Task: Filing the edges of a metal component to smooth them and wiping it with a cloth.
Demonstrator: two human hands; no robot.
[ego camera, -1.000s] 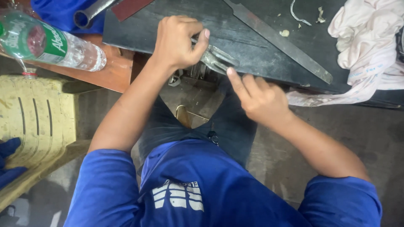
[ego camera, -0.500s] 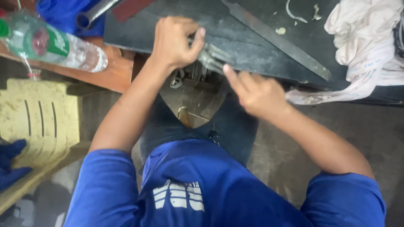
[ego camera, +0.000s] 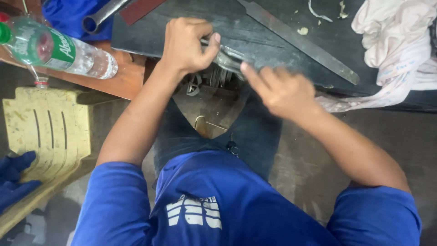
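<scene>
My left hand (ego camera: 186,45) is closed around a grey metal part (ego camera: 227,58) at the front edge of a dark workbench (ego camera: 255,32). My right hand (ego camera: 282,91) is slightly blurred. Its fingers are stretched out and its fingertips touch the near end of the same part. Below the part, between my knees, hangs a small metal assembly with ribbed pieces (ego camera: 207,79). My fingers hide much of the part, so I cannot make out its exact shape.
A long flat metal blade (ego camera: 300,41) lies across the bench, with a crumpled white cloth (ego camera: 396,50) at its right. At the left, a plastic bottle with a green label (ego camera: 59,50) rests on a wooden board, near a metal pipe (ego camera: 102,13). A yellow plastic seat (ego camera: 45,132) stands lower left.
My right hand has moved up and left until its fingertips reach the metal part. My left hand keeps its grip in the same place.
</scene>
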